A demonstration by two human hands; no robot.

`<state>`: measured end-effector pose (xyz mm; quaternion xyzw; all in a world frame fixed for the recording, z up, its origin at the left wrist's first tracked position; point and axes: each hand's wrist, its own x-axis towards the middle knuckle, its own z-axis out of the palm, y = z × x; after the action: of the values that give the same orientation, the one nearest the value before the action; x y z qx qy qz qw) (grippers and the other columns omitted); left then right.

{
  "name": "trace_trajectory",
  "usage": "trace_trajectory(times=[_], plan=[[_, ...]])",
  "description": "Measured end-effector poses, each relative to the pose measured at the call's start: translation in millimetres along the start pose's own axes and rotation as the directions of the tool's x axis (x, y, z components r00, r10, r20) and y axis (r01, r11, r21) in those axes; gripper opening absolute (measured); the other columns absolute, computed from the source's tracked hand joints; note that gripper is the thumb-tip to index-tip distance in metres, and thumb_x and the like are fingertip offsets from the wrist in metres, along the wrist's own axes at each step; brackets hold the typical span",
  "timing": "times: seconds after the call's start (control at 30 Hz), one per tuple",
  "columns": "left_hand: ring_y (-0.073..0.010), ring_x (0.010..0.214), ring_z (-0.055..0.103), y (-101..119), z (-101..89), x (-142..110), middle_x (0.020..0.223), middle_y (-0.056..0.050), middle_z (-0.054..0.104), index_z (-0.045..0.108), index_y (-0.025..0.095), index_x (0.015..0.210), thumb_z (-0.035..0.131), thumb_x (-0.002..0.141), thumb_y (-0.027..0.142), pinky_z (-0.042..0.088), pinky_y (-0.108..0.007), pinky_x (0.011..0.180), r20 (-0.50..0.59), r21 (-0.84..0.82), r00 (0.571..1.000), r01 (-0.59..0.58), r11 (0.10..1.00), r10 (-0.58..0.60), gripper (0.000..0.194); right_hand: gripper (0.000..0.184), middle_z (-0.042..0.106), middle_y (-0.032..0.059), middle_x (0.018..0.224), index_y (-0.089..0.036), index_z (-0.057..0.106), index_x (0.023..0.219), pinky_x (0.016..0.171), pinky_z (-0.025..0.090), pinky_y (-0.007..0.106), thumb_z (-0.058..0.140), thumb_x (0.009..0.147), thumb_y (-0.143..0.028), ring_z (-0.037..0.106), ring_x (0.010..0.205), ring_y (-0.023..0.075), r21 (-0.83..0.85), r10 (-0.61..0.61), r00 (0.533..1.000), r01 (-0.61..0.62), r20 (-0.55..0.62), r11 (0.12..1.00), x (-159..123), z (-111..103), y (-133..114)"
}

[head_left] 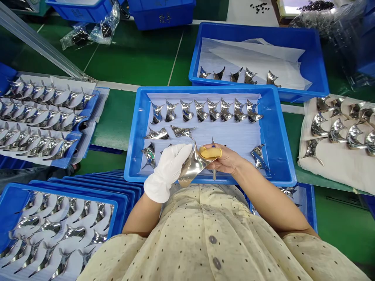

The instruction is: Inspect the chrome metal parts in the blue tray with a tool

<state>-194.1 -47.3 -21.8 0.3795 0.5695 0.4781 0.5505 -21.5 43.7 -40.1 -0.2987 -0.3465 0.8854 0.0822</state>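
A shiny curved metal part (193, 166) with pointed corners is held between my hands, over the near edge of a blue tray (209, 90). My left hand (171, 166), in a white glove, grips its left side with closed fingers. On the right side, my right hand (224, 158) presses it with a thumb in a yellow finger cot (211, 152). A thin pen-like tool (214, 173) also sticks out from the fingers of that hand; its kind is unclear. Similar metal parts (186, 110) lie in the tray on white lining.
Another blue tray (258, 31) with parts and white sheets stands behind. At left are rows of parts (43, 117) and stacked blue trays (113, 207). More parts (336, 130) lie on a padded sheet at right. Plastic bags (105, 29) and blue bins (162, 15) are at the back.
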Motion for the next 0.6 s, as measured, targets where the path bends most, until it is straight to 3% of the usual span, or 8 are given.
trace_trajectory(times=[0.1, 0.37, 0.6], plan=[[-0.0106, 0.047, 0.035, 0.2, -0.6, -1.9, 0.048, 0.003, 0.041, 0.043, 0.021, 0.057, 0.063, 0.093, 0.065, 0.031, -0.028, 0.049, 0.016, 0.004, 1.000, 0.001, 1.000, -0.001, 0.060, 0.040, 0.046, -0.0082, 0.044, -0.017, 0.057, 0.062, 0.036, 0.017, 0.013, 0.090, 0.060, -0.039, 0.025, 0.038, 0.0012, -0.022, 0.003, 1.000, -0.002, 0.025, 1.000, -0.5, -0.8, -0.7], [-0.0088, 0.044, 0.030, 10.5, 5.0, -7.5, 0.047, 0.003, 0.039, 0.041, 0.022, 0.057, 0.061, 0.092, 0.064, 0.023, -0.026, 0.045, 0.059, -0.032, 0.996, 0.062, 0.998, -0.060, 0.058, 0.040, 0.056, -0.0052, 0.055, -0.016, 0.062, 0.066, 0.038, 0.031, 0.012, 0.094, 0.058, -0.038, 0.044, 0.043, 0.0031, -0.076, 0.010, 1.000, -0.008, 0.016, 0.997, -4.7, -2.8, -5.8], [-0.0104, 0.048, 0.031, 8.8, 3.6, -11.0, 0.053, 0.004, 0.034, 0.041, 0.022, 0.059, 0.059, 0.095, 0.053, 0.026, -0.027, 0.048, 0.083, -0.006, 0.997, -0.007, 1.000, 0.008, 0.050, 0.036, 0.055, -0.0054, 0.051, -0.015, 0.066, 0.069, 0.037, 0.032, 0.012, 0.092, 0.059, -0.039, 0.044, 0.042, 0.0036, -0.084, -0.009, 1.000, 0.009, 0.004, 0.996, -8.7, -6.4, -1.3]])
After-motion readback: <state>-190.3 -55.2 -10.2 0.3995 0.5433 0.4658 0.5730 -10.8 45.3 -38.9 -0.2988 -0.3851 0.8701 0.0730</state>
